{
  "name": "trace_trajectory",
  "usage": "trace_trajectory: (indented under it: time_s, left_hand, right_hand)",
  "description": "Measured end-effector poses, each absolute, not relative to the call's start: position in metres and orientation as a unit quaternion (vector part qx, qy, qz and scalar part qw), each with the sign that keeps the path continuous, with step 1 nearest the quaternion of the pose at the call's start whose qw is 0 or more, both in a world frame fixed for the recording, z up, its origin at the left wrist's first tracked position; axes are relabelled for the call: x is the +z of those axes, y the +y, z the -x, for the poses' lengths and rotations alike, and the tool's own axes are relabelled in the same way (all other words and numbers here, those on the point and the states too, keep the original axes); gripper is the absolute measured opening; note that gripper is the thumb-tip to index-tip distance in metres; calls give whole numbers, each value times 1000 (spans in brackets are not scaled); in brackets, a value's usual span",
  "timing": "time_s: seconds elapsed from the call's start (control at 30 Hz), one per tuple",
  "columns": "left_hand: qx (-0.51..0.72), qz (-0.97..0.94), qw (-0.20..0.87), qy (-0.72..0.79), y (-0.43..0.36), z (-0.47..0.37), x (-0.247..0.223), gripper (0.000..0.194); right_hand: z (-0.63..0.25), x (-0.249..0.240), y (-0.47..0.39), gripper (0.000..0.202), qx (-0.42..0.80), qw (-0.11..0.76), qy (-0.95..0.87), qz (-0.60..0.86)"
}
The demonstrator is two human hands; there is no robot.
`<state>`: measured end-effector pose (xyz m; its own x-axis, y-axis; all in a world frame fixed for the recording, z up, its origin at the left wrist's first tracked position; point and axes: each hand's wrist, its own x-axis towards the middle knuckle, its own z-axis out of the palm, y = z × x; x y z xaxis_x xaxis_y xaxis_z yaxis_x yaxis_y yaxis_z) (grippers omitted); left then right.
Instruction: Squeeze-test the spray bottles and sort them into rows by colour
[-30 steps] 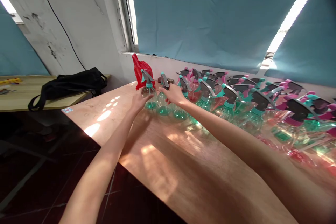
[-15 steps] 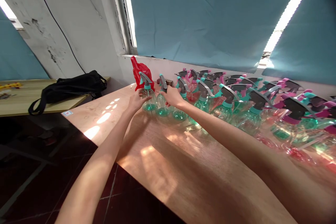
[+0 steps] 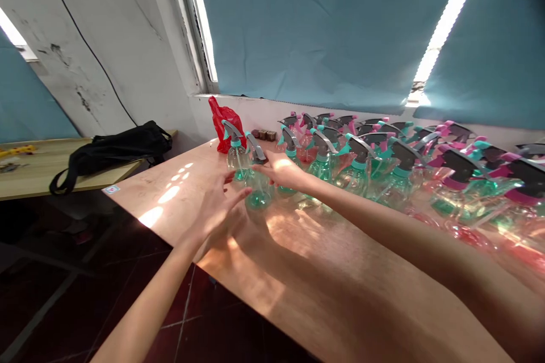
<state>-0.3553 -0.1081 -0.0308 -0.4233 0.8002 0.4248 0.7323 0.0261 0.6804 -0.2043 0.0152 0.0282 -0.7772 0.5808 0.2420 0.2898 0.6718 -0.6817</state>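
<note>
My right hand [image 3: 281, 170] grips a clear spray bottle [image 3: 258, 195] near its neck, below the grey trigger head. The bottle has a green-tinted base and stands upright or nearly so on the wooden table [image 3: 306, 255]. My left hand [image 3: 217, 201] is open just left of it, its thumb and fingers apart. Whether its fingertips touch the bottle I cannot tell. Behind the left fingers stands another spray bottle [image 3: 237, 157] with a turquoise collar. To the right of my right hand is a third one [image 3: 290, 150], partly hidden by that hand.
Several spray bottles with turquoise or pink collars [image 3: 359, 165] crowd the right side along the wall. A red plastic bag [image 3: 225, 125] and small brown blocks [image 3: 267, 135] sit at the back. On a second table at left lies a black bag [image 3: 119, 150].
The held bottle has come nearer to me, out of the row, with my right hand. My left hand has left the turquoise-collared bottle and drawn back towards me. The view has shifted slightly.
</note>
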Motion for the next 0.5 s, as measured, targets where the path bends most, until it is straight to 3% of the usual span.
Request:
trace_trajectory:
  time_s: [0.17,0.5]
  left_hand:
    - [406,-609,172,659,-137,297,-42,64]
    - [371,-707,344,495,-124,189,-51,68]
  right_hand:
    - [133,23,-24,11,282,226,-910,203]
    - [-19,23,-61,24,219,235,-890,324]
